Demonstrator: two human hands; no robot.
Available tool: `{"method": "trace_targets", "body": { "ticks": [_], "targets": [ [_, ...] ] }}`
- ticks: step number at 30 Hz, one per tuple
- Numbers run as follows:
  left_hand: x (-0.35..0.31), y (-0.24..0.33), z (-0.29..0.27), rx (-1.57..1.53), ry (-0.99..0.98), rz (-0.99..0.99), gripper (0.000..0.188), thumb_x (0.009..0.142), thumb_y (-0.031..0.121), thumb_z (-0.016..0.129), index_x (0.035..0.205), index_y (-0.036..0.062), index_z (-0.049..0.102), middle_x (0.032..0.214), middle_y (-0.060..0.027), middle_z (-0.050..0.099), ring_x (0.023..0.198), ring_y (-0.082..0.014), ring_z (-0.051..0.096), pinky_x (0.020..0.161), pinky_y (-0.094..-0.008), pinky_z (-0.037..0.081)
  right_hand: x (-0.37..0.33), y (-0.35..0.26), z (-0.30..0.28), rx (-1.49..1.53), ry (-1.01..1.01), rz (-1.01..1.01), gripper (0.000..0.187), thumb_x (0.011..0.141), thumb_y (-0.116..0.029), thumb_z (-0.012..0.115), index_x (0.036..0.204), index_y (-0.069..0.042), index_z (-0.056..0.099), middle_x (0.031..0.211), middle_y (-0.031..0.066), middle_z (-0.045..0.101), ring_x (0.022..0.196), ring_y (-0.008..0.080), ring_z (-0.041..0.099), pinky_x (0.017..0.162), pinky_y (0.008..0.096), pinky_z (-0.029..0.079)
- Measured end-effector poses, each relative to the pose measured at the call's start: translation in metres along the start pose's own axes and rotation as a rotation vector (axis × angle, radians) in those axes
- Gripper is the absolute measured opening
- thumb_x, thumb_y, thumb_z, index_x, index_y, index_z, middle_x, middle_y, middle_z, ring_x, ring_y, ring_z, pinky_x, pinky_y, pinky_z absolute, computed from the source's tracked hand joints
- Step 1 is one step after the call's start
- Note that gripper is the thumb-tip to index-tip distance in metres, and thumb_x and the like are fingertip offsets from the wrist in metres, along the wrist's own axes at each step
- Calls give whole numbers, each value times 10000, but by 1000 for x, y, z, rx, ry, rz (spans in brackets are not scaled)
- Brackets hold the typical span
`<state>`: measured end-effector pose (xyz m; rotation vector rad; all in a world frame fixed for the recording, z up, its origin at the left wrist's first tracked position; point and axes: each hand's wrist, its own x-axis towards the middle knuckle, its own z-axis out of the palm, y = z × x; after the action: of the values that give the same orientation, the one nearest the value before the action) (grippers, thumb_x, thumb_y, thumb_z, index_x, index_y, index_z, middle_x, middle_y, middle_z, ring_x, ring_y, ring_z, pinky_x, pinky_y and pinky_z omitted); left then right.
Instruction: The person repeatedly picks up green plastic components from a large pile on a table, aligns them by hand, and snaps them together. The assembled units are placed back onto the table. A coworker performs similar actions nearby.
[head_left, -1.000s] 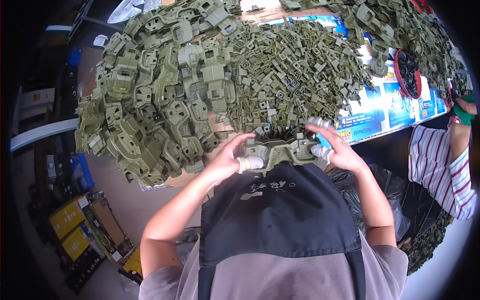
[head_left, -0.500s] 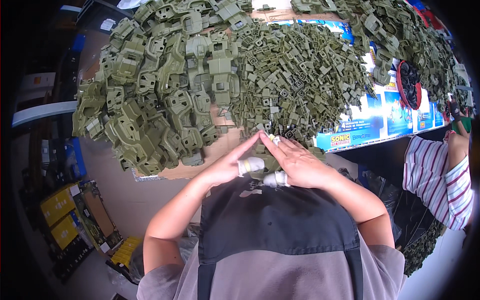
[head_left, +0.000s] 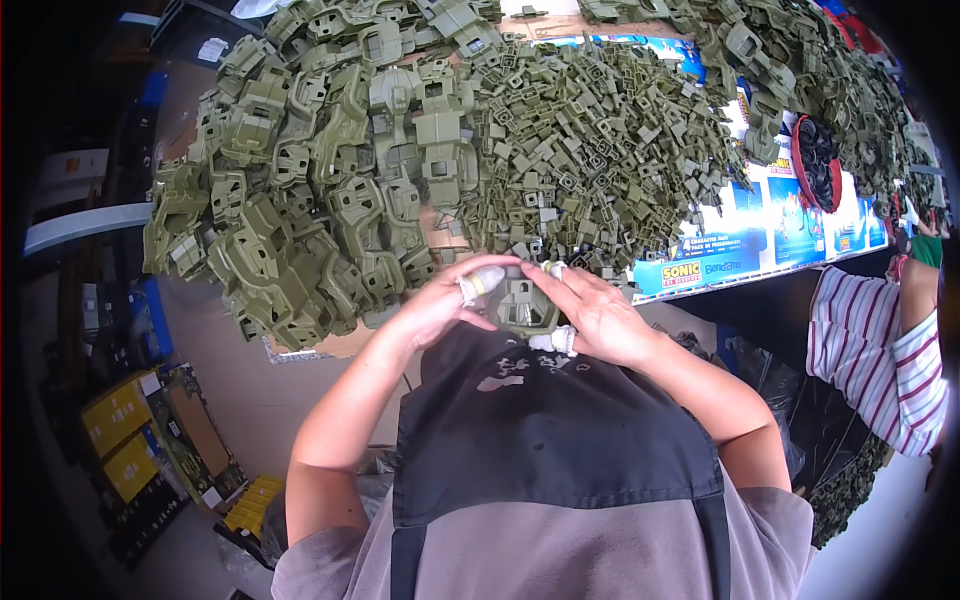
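Observation:
Close to my apron, an olive-green molded plastic vehicle-body part [head_left: 527, 303] is held between my hands. My right hand [head_left: 603, 318] grips its right side, fingers along the far edge and the white-wrapped thumb below. My left hand [head_left: 447, 298] curves around the left side, slightly blurred. Its fingertips meet the far edge beside the right fingertips, and one digit wears a white wrap. Just beyond my fingers lies a heap of small olive-green plastic pieces [head_left: 590, 150]. Larger olive-green vehicle bodies [head_left: 275, 260] are stacked in rows to the left.
Printed blue-and-white card sheets [head_left: 705, 255] cover the table's right part. On them sits a red-rimmed basket with black contents [head_left: 818, 165]. A co-worker in a striped shirt [head_left: 868, 350] is at the right. Yellow boxes [head_left: 118, 425] stand low at the left.
My left hand has shifted up and left, its wrapped digit coming away from the near side. The green part between my hands is now more exposed. My right hand stays nearly in place.

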<state>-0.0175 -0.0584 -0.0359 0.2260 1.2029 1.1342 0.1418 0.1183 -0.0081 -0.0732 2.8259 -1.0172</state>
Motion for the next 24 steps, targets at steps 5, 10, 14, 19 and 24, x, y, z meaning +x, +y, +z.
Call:
{"method": "trace_targets", "body": {
  "ticks": [5,10,14,19,24],
  "targets": [
    [5,12,-18,128,-186,-79,413,905,337,520,1268,143,481,1277,-56,460,1123,-210,483,741,-367,547,1,1,-4,37,-41,-46,848,659,-57,667,1402,-64,260,1026,201,542,958,354,553,841,405,466],
    [8,21,-19,130,-169,-173,390,892,299,534,1250,152,491,1197,-47,503,1037,-172,521,729,-337,542,1,-9,-8,-62,-37,-87,775,689,-7,552,1398,-6,239,1000,191,539,904,338,556,853,395,456],
    [7,18,-16,118,-138,-200,419,885,310,541,1265,146,473,1197,-44,507,1054,-163,523,741,-339,539,2,-12,-3,-100,-42,-88,732,725,-17,500,1403,4,223,1040,186,517,912,339,539,867,401,444],
    [1,19,-10,48,-78,-199,544,865,341,574,1334,129,397,1247,-90,480,1160,-202,470,852,-358,496,13,-8,-4,-31,-207,84,776,764,-93,568,1431,-61,173,1186,238,470,1063,381,493,941,409,403],
    [-7,11,21,231,74,109,818,739,168,744,1391,151,250,1271,-158,458,1193,-262,448,955,-386,410,17,28,-30,591,-288,60,895,797,-419,653,1435,-77,127,1346,256,386,1231,350,421,1028,376,331]
  ]
}}
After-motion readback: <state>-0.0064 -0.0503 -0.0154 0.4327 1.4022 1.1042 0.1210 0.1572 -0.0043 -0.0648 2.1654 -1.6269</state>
